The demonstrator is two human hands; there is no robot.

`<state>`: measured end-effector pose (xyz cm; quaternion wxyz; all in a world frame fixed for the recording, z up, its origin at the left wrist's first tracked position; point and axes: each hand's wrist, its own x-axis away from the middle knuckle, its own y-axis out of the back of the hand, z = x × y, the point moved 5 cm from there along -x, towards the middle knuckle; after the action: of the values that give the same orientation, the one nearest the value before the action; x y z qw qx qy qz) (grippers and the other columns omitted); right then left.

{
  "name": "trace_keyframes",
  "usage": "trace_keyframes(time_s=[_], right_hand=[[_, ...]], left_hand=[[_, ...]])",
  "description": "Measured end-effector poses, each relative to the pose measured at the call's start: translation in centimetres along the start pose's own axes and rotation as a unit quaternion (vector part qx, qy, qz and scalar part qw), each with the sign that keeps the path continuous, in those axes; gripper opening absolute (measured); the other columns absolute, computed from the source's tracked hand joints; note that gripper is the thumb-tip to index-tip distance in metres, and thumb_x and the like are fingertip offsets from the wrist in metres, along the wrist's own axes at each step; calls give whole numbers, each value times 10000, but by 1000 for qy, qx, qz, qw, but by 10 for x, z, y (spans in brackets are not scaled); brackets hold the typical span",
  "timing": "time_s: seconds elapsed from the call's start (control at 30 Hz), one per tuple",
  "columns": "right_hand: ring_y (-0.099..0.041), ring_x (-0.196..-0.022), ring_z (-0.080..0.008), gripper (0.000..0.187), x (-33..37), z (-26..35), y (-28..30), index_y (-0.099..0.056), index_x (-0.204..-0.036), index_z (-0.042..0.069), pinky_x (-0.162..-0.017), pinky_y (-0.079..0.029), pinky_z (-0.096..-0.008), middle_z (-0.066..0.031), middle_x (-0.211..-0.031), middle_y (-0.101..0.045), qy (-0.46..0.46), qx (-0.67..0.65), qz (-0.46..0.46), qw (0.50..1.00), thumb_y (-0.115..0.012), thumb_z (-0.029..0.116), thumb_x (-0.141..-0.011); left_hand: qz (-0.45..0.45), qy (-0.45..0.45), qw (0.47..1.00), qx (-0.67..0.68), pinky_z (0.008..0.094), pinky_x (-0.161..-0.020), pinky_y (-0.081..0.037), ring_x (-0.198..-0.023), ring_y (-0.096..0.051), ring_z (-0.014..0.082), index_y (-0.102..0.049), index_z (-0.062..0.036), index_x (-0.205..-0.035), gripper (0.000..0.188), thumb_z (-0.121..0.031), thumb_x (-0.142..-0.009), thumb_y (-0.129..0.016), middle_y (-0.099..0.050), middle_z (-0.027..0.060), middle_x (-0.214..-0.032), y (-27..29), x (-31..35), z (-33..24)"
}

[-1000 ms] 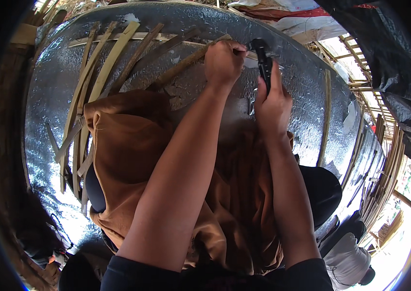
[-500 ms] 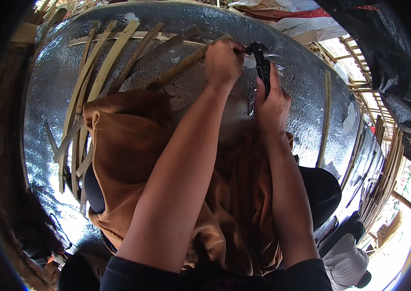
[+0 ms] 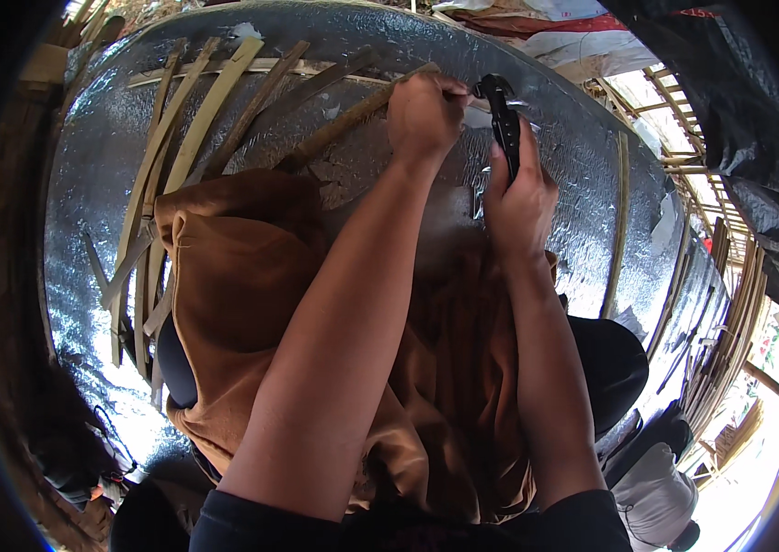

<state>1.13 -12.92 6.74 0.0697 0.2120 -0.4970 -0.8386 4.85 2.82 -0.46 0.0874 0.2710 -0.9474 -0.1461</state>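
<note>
My left hand [image 3: 426, 115] is closed, thumb and fingertips pinched together; whatever they hold is too small or hidden to name. It rests over a pale crosswise bamboo strip [image 3: 265, 67], and a thicker brown strip [image 3: 339, 124] slants up to it from the lower left. In my right hand [image 3: 520, 207] is a small black hammer [image 3: 504, 124], its handle gripped upright. The hammer's head is just right of my left fingertips, with a small gap between. Under both hands spreads a silvery foil sheet [image 3: 573, 175].
Several bamboo strips [image 3: 215, 110] lie on the foil at the left; a single one [image 3: 618, 221] lies at the right. Brown cloth [image 3: 242, 276] covers my lap. Black plastic sheeting [image 3: 739, 101] hangs at upper right, above a bundle of thin sticks [image 3: 730, 331].
My right hand has shifted slightly right with the hammer, and its head has moved away from my left fingertips. My left hand has stayed nearly in place.
</note>
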Motion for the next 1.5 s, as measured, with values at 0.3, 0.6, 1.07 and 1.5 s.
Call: trace_keyframes(time_s=[0.3,0.6,1.07,1.5], right_hand=[[-713,-811,-447,498,-4,10,19,-508,-1429,21,-645,-570,-512,-240,-923,-714,95,-46,-131,986,-633,171,-970],[-715,-815,-454,448,-4,5,13,-524,-1402,24,-660,-580,-519,-272,-975,-714,23,-45,-101,994,-602,191,-993],[-703,-808,-464,441,-5,6,7,-539,-1391,67,-662,-568,-525,-261,-936,-710,-6,-6,-5,1000,-628,187,-976],[-699,-895,-465,410,-11,-19,9,-533,-1361,16,-697,-577,-519,-259,-1090,-693,-48,-106,-50,992,-613,151,-982]], left_hand=[[-13,-46,999,16,378,-761,-587,-778,-752,289,-818,-112,-880,79,-136,-811,-788,-766,119,-840,-1,1,1],[-19,-44,998,38,388,-773,-586,-809,-751,302,-817,-112,-869,83,-110,-791,-788,-766,116,-848,-1,-5,2],[-20,-21,999,31,393,-750,-587,-768,-751,289,-822,-129,-863,73,-131,-791,-807,-766,102,-815,-1,-2,5],[-12,-60,998,9,393,-750,-578,-793,-749,303,-805,-96,-896,126,-184,-807,-802,-766,128,-865,1,2,-5]])
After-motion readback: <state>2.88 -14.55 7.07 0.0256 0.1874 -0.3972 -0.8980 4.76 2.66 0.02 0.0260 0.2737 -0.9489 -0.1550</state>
